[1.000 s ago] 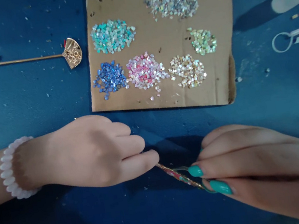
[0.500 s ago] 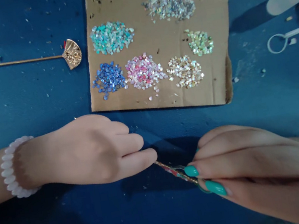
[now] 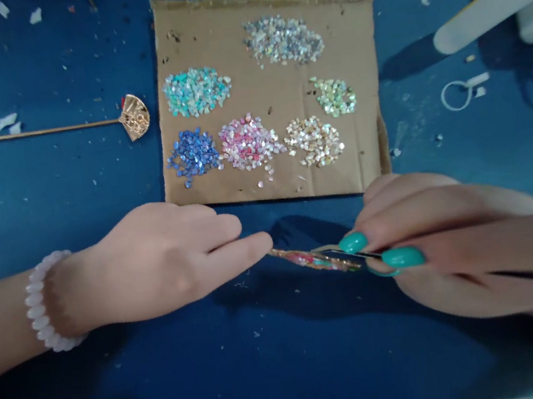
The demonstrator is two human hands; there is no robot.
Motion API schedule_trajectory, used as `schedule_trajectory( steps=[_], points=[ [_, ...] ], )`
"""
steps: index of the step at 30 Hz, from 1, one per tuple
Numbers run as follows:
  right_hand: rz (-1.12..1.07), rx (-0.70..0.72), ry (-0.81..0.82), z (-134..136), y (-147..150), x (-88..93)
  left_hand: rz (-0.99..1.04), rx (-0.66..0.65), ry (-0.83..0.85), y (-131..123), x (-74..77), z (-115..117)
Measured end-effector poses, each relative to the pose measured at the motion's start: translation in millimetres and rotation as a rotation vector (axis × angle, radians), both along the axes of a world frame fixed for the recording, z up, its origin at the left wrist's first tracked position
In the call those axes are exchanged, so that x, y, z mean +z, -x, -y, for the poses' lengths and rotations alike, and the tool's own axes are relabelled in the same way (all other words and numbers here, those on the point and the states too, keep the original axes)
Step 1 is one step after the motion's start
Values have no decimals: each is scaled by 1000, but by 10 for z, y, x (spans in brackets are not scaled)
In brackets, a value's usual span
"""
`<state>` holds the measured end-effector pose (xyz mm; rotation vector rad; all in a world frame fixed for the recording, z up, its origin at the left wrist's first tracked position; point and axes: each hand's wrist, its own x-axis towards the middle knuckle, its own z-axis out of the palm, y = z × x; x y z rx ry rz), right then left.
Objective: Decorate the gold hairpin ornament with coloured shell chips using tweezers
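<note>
My left hand (image 3: 170, 262), with a pale beaded bracelet (image 3: 43, 302) at the wrist, pinches one end of a thin gold ornament (image 3: 306, 259) set with pink, red and teal pieces. The ornament is seen nearly edge-on, above the blue surface. At its other end my right hand (image 3: 435, 240), with green nails, is closed around dark metal tweezers (image 3: 363, 253). Their tips lie along the ornament; whether they grip a chip cannot be seen. Beyond the hands, a cardboard sheet (image 3: 245, 193) bears piles of small coloured chips.
A gold hairpin (image 3: 50, 130) with a fan-shaped head lies left of the cardboard. To the right are a clear ring (image 3: 455, 95) and two pale tubes (image 3: 471, 22), one partly cut off at the top. White scraps (image 3: 7, 121) lie at the upper left.
The view has shifted, so more of the tubes shows. My right hand has turned and the tweezers now show between its fingers. The ornament lies flatter, still in my left hand.
</note>
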<state>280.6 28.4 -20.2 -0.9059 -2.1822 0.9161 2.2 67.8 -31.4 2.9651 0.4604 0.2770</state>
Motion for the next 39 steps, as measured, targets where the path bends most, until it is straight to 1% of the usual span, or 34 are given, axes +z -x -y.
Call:
schedule_trajectory(
  steps=[2, 5, 7, 9, 11, 12, 13, 16, 17, 18, 19, 21, 25, 30, 33, 37, 39],
  points=[
    [-56, 35, -119, -47, 16, 2, 37, 46, -11, 17, -10, -4],
    [-87, 27, -198, -80, 92, 2, 95, 73, 35, 25, -7, -1],
    [-105, -2, -247, -93, 138, -8, 125, 120, 117, 15, 9, 16],
    [-132, -42, -293, -107, 163, -25, 151, 194, 248, -12, 45, 49],
    [-183, -83, -340, -124, 170, -40, 173, 294, 439, -57, 102, 92],
    [-204, -107, -354, -132, 170, -42, 179, 352, 566, -86, 136, 113],
    [-231, -131, -373, -137, 169, -40, 190, 419, 717, -119, 170, 133],
    [-303, -202, -396, -134, 169, -20, 276, 617, 1304, -225, 251, 173],
    [-323, -228, -388, -128, 172, -16, 311, 656, 1465, -261, 265, 178],
    [-347, -253, -378, -121, 177, -16, 349, 677, 1582, -294, 271, 179],
    [-368, -278, -365, -114, 183, -22, 375, 679, 1640, -326, 271, 177],
    [-401, -301, -319, -106, 199, -48, 421, 665, 1709, -384, 254, 162],
    [-429, -290, -271, -115, 207, -111, 581, 639, 1826, -486, 197, 116],
    [-364, -328, -323, -158, 153, -122, 730, 626, 1919, -553, 141, 90],
    [-297, -355, -332, -190, 138, -122, 755, 623, 1980, -532, 112, 88],
    [-196, -345, -338, -229, 142, -129, 749, 621, 2077, -484, 78, 84],
    [-181, -343, -328, -244, 143, -121, 757, 617, 2115, -472, 69, 86]
  ],
)
